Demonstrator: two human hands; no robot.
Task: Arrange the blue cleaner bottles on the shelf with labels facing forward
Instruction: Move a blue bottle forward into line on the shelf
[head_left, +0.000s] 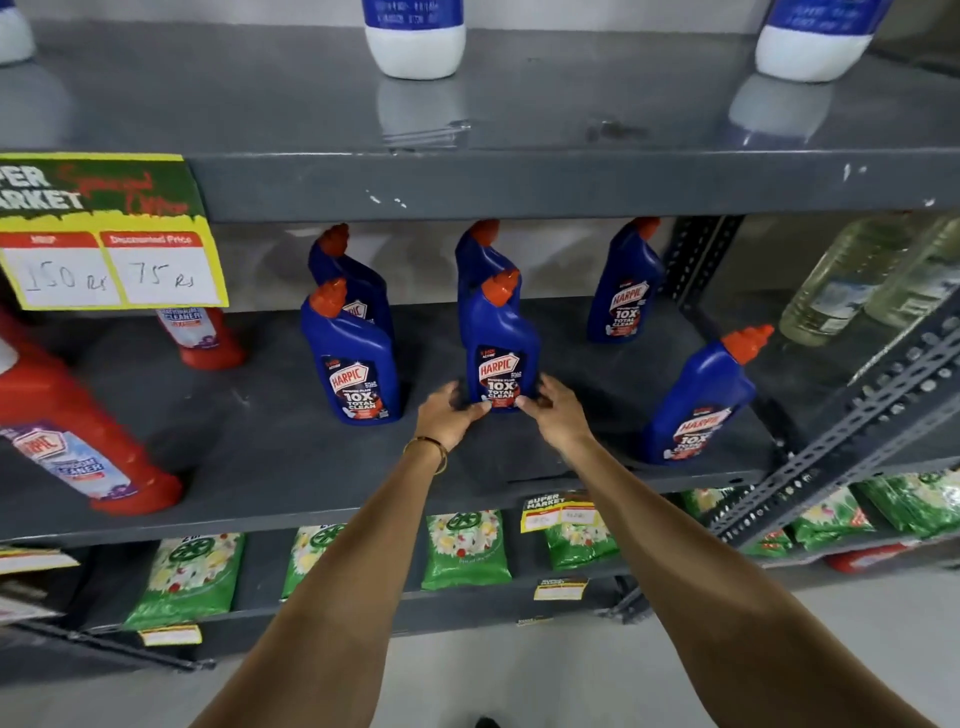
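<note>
Several blue cleaner bottles with red caps stand on the grey middle shelf (260, 467). The front middle bottle (500, 332) shows its label forward. My left hand (448, 415) and my right hand (556, 410) grip its base from either side. Another blue bottle (478, 260) stands right behind it. At the left, a front bottle (353, 358) faces forward with a second one (348, 275) behind. A back right bottle (626, 291) and a front right bottle (698, 405) also show their labels; the front right one looks tilted.
Red cleaner bottles (67, 415) stand at the shelf's left under a yellow price sign (111, 234). White-and-blue bottles (415, 36) sit on the upper shelf. Green packets (465, 548) fill the lower shelf. A perforated metal brace (841, 441) and clear bottles (852, 280) are at the right.
</note>
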